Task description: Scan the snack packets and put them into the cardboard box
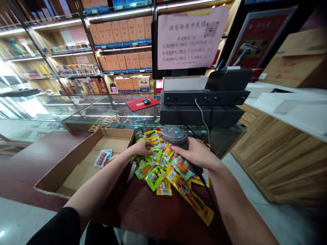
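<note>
My right hand (pixel 198 153) is wrapped around the handle of a grey barcode scanner (pixel 174 134), which has a small blue light on top. The scanner is over a heap of small snack packets, its black cable trailing down beside my wrist. At the heap's left side, my left hand (pixel 142 148) has its fingers closed at the edge of a green snack packet (pixel 155 153). Nearer to me lie another green packet (pixel 155 177) and a long yellow packet (pixel 190 194). A clear packet (pixel 182 167) with orange sausage-like pieces lies under the scanner.
To the left stands a shallow cardboard box (pixel 76 167) with a few packets, including one of reddish balls (pixel 102 158). Behind the heap are a glass counter (pixel 84 110), a black cash-register unit (pixel 201 115) and a red mouse pad (pixel 135 103). A wooden cabinet (pixel 281 163) stands right.
</note>
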`<move>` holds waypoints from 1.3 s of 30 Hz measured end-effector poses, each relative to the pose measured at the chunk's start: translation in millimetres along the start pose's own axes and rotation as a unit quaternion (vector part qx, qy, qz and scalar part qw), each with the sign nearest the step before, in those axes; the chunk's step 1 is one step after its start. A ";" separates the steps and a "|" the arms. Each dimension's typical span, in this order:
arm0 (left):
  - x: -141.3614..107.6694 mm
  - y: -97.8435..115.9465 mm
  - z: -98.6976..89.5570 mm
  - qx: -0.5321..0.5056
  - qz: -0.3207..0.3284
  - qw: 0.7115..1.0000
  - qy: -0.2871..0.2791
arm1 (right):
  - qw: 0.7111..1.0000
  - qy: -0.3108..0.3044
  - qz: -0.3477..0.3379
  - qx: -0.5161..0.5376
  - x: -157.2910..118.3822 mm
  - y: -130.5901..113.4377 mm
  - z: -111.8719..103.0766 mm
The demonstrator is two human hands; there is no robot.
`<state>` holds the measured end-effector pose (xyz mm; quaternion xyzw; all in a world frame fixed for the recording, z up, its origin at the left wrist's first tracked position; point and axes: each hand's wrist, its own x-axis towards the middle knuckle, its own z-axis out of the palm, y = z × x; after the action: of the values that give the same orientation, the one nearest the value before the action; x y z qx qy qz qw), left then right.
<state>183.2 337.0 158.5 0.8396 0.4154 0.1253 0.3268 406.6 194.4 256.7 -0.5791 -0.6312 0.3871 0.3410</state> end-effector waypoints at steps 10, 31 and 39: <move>-4.7 5.1 -18.5 -0.156 -0.057 0.984 0.058 | 0.999 -0.037 0.002 0.012 5.6 2.4 8.0; -24.3 19.4 -58.6 -0.513 -0.067 0.846 0.128 | 0.998 -0.041 -0.044 -0.012 10.9 11.5 42.2; -24.0 19.9 -58.2 -0.509 -0.071 0.848 0.128 | 0.997 -0.038 -0.066 -0.029 11.0 9.9 42.3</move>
<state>152.5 335.4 216.9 0.5003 0.3904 0.4021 0.6600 373.0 201.6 228.0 -0.5307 -0.6914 0.3674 0.3244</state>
